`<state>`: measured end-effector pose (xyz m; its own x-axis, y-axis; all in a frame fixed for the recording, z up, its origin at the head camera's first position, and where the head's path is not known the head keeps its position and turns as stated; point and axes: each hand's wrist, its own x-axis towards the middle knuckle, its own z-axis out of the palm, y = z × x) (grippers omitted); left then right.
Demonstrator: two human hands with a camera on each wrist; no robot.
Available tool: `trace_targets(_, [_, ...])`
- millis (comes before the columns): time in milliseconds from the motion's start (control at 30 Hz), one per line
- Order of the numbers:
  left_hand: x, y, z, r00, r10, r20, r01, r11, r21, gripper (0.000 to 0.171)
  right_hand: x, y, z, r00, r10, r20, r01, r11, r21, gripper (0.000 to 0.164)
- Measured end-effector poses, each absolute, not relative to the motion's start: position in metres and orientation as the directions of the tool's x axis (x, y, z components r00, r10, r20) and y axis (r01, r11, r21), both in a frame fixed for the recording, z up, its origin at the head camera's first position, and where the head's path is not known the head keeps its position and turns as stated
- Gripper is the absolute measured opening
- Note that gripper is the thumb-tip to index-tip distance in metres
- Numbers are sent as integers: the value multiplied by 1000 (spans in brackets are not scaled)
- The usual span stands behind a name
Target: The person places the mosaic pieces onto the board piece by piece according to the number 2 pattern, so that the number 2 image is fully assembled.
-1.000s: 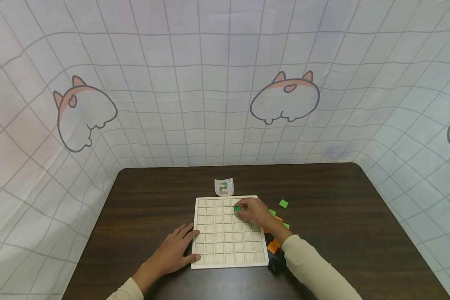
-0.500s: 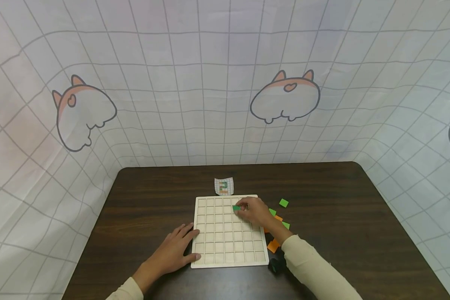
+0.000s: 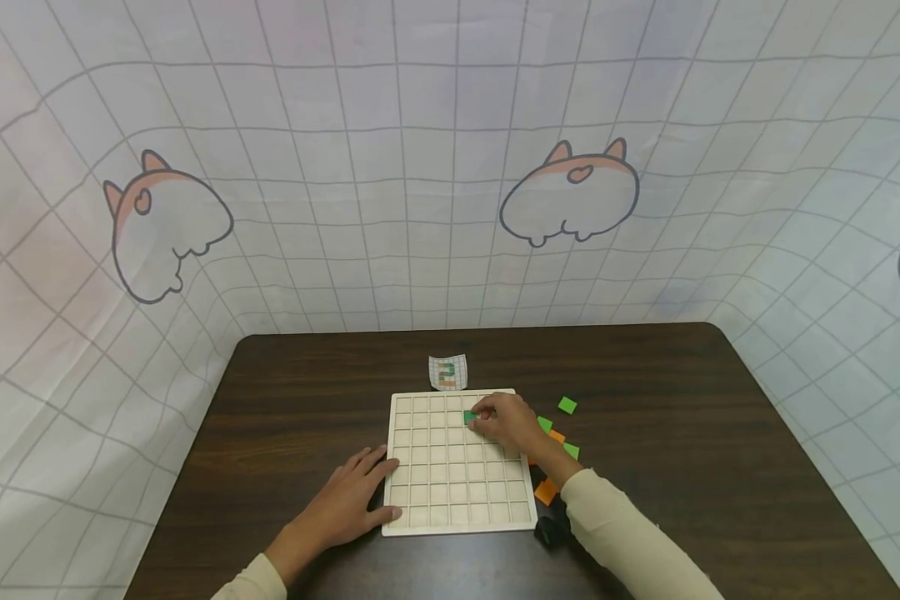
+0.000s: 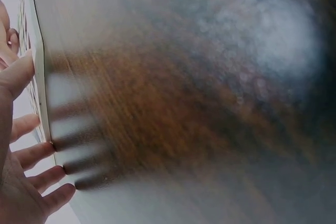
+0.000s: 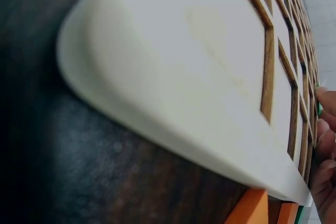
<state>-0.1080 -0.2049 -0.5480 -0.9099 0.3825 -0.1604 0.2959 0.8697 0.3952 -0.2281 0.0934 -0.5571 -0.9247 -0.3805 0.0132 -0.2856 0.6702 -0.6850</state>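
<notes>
A cream board [image 3: 447, 477] with a grid of square cells lies on the dark wooden table. My left hand [image 3: 347, 502] rests at its left side, fingers spread, thumb and a fingertip on the rim. Over the upper right cells, my right hand [image 3: 507, 423] pinches a dark green square tile [image 3: 469, 417] between thumb and fingers. The tile is at the grid surface; whether it sits inside a cell I cannot tell. In the right wrist view only a sliver of green shows beside the fingertips [image 5: 326, 129].
Behind the board lies a small paper card [image 3: 447, 372] printed with a coloured grid pattern. Light green tiles [image 3: 567, 406] and orange tiles [image 3: 547, 492] are scattered right of the board, partly under the right forearm. A black object [image 3: 550, 532] sits near the board's lower right corner.
The green tile has shifted slightly left in my right fingers and now looks flatter against the grid. My left hand has stayed in place.
</notes>
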Motion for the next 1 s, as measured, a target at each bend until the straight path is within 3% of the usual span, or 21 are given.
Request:
trace_targets(600, [-107, -204, -549, -911, 376, -168, 287, 872, 397, 72, -231, 95, -559, -927, -374, -9, -266, 676, -688, 21])
trace_targets(1000, [-107, -203, -546, -913, 376, -161, 288, 871, 399, 72, -229, 118, -559, -868, -486, 103, -396, 551, -734, 24])
